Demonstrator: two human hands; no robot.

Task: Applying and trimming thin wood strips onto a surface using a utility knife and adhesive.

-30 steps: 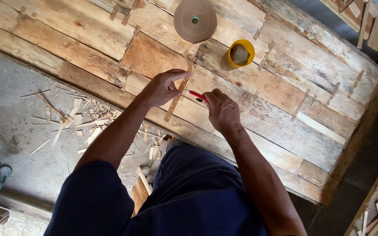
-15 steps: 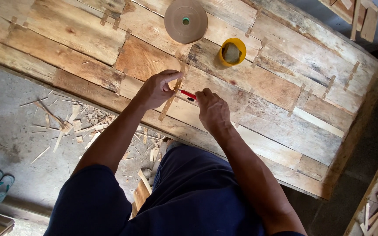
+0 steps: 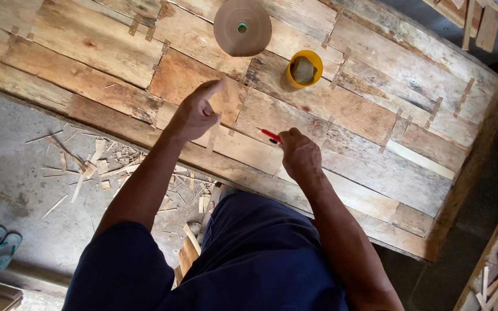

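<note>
Held between the thumb and fingers of the left hand point(image 3: 194, 112) is a thin strip of wood point(image 3: 219, 115), pinched near its upper end. The strip is set almost upright in the picture, with its long axis running from the thumb tip down toward the near edge of the plank tabletop point(image 3: 116, 52), and it lies across the joint between two boards. To the right of it, the right hand point(image 3: 300, 154) is closed around a red tool point(image 3: 271, 136), probably a pencil or a small knife; only its red end is seen, pointing left toward the strip. The tip is near the lower part of the strip but it is not touching it, so the right hand is the nearer one to that lower end. Farther back on the table a round brown roll of tape point(image 3: 242, 27) and a yellow cup point(image 3: 304, 68) are placed. On the floor at left, wood chips point(image 3: 96, 164) are scattered.
</note>
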